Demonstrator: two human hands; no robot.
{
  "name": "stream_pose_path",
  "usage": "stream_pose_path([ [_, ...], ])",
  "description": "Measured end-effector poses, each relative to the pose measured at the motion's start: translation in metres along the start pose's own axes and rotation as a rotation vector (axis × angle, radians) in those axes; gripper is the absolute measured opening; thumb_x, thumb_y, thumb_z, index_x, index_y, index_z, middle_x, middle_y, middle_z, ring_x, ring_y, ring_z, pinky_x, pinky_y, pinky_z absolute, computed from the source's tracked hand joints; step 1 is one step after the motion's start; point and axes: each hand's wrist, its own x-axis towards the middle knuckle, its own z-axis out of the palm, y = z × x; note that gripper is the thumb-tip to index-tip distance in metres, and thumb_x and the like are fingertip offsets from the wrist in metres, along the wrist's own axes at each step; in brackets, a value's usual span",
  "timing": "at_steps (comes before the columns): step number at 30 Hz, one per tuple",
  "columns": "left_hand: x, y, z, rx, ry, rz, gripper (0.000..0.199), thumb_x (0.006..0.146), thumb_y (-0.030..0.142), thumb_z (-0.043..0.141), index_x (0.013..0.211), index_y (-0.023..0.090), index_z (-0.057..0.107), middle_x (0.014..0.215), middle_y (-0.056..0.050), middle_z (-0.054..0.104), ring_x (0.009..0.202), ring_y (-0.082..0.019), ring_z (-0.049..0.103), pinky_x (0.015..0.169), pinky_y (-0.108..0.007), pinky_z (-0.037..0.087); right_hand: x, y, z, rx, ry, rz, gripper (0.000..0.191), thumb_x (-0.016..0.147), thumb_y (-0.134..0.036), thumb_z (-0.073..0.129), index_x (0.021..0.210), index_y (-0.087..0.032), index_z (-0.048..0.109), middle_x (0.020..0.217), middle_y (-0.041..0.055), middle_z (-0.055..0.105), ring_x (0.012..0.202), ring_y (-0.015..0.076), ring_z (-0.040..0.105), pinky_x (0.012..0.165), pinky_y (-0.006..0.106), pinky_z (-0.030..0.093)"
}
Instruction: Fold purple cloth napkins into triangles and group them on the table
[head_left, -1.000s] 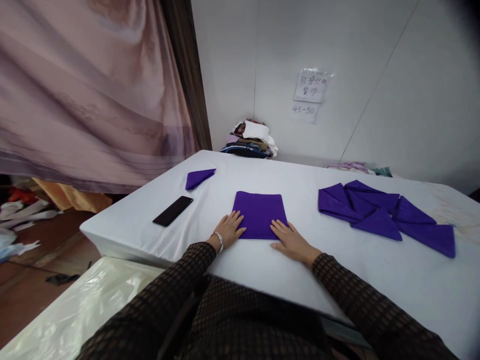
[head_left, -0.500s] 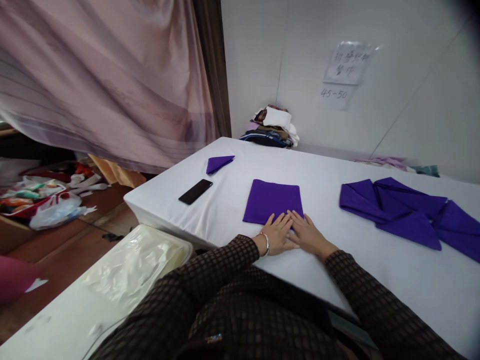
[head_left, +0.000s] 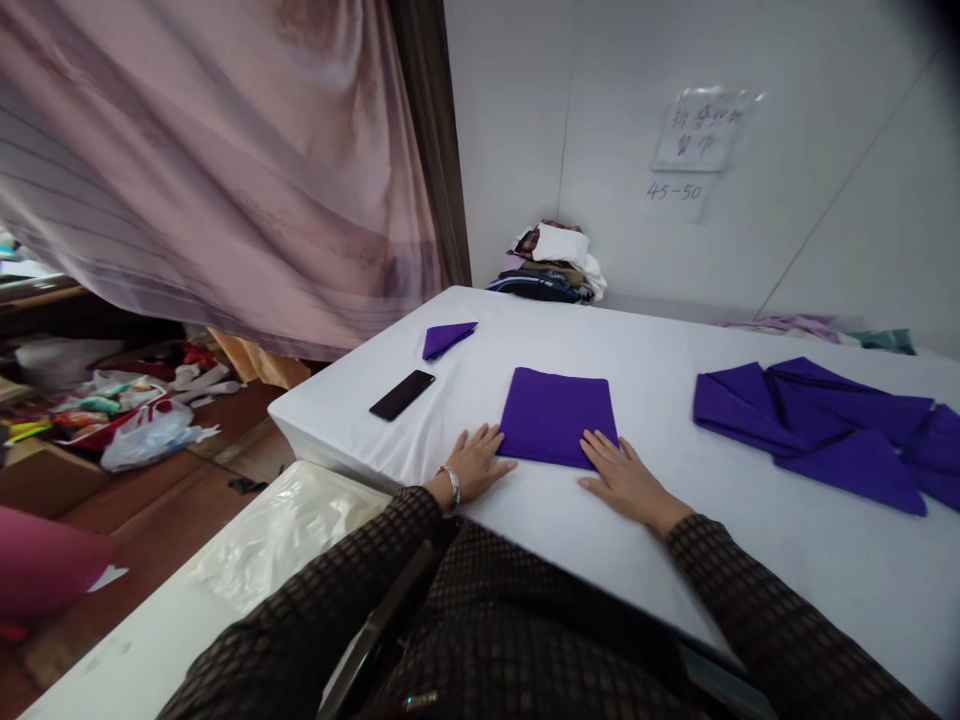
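A purple cloth (head_left: pixel 556 412), folded into a flat square, lies on the white-covered table (head_left: pixel 525 510) in front of me. At its near left corner rests my left hand (head_left: pixel 472 468), palm down, fingers spread, a silver bracelet on the wrist. My right hand (head_left: pixel 621 477) lies flat with fingers apart, its fingertips on the cloth's near right corner. Neither hand grips anything. Further left is a small folded purple triangle (head_left: pixel 448 339).
A black phone (head_left: pixel 403 395) lies left of the square. More purple cloths (head_left: pixel 817 420) overlap at the right. Behind the table is a clothes pile (head_left: pixel 553 264). Plastic sheeting (head_left: pixel 277 530) covers part of a lower white surface at left.
My left hand has moved left from the middle of the cloth's near edge to its left corner. The hands, close together before, are now apart. The view has shifted slightly.
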Motion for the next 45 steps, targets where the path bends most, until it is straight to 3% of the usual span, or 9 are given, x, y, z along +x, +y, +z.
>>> stream_pose_path([
  [8,0.068,0.014,-0.018,-0.013,0.114,0.124,0.068,0.089,0.059,0.032,0.141,0.016,0.035,0.151,-0.012,0.026,0.14,-0.028,0.017,0.113,-0.054,0.009,-0.001,0.0,0.0,-0.012,0.03,-0.03,0.064,0.092,-0.056,0.032,0.146,-0.022,0.026,0.151,0.0089,0.025,0.139,0.0266,0.02,0.112,0.054,0.018],
  [14,0.103,-0.009,-0.005,-0.053,0.087,0.039,0.067,0.088,0.059,0.034,0.14,0.016,0.035,0.15,-0.011,0.029,0.139,-0.029,0.021,0.112,-0.056,0.013,-0.001,-0.002,-0.003,0.008,0.02,-0.024,0.064,0.092,-0.055,0.032,0.146,-0.021,0.026,0.151,0.0098,0.026,0.139,0.026,0.02,0.112,0.053,0.016],
  [19,0.106,-0.019,-0.002,-0.095,0.123,0.023,0.062,0.089,0.057,0.034,0.138,0.019,0.04,0.149,-0.009,0.032,0.138,-0.028,0.025,0.112,-0.055,0.014,0.0,-0.003,-0.003,0.027,0.008,-0.024,0.066,0.092,-0.056,0.032,0.146,-0.02,0.025,0.151,0.0096,0.024,0.14,0.0262,0.018,0.112,0.053,0.014],
  [23,0.097,-0.008,-0.006,-0.111,0.172,-0.002,0.058,0.092,0.05,0.032,0.136,0.013,0.041,0.148,-0.016,0.031,0.137,-0.032,0.026,0.108,-0.058,0.021,0.0,-0.003,-0.005,0.057,0.031,-0.031,0.066,0.091,-0.056,0.034,0.146,-0.021,0.025,0.151,0.0106,0.024,0.139,0.028,0.02,0.111,0.053,0.014],
  [27,0.067,0.011,-0.002,-0.058,0.198,0.253,0.051,0.084,0.044,0.054,0.129,0.02,0.051,0.146,-0.011,0.038,0.134,-0.029,0.032,0.111,-0.051,0.02,0.0,-0.005,-0.008,0.078,0.022,-0.028,0.068,0.09,-0.058,0.033,0.146,-0.019,0.026,0.151,0.0108,0.025,0.139,0.0288,0.021,0.112,0.054,0.013],
  [30,0.048,0.021,0.001,0.022,0.234,0.467,0.035,0.084,0.032,0.056,0.117,0.024,0.06,0.13,-0.007,0.056,0.119,-0.024,0.048,0.103,-0.043,0.034,0.001,-0.004,-0.009,0.09,0.033,-0.024,0.068,0.09,-0.058,0.034,0.146,-0.02,0.027,0.15,0.0106,0.025,0.139,0.0284,0.021,0.112,0.053,0.014],
  [32,0.044,0.025,0.001,0.074,0.223,0.504,0.028,0.086,0.024,0.051,0.112,0.023,0.063,0.116,-0.006,0.063,0.106,-0.021,0.055,0.093,-0.039,0.042,0.001,-0.004,-0.01,0.089,0.041,-0.022,0.068,0.09,-0.058,0.035,0.146,-0.02,0.026,0.15,0.011,0.026,0.139,0.0288,0.021,0.112,0.054,0.014],
  [37,0.051,0.021,-0.002,0.187,0.173,0.489,0.03,0.087,0.013,0.043,0.106,0.022,0.065,0.104,-0.006,0.067,0.093,-0.019,0.058,0.079,-0.033,0.046,-0.002,-0.015,-0.011,0.052,0.036,0.056,0.067,0.088,-0.061,0.035,0.146,-0.028,0.026,0.15,0.0035,0.025,0.139,0.0264,0.022,0.114,0.049,0.017],
  [45,0.063,-0.004,-0.001,0.152,0.246,0.389,0.03,0.084,0.011,0.048,0.101,0.027,0.066,0.111,-0.002,0.067,0.101,-0.018,0.06,0.086,-0.035,0.045,-0.021,-0.065,-0.008,0.018,0.066,0.174,0.067,0.088,-0.064,0.03,0.147,-0.034,0.022,0.148,-0.0015,0.029,0.137,0.0288,0.025,0.112,0.05,0.025],
])
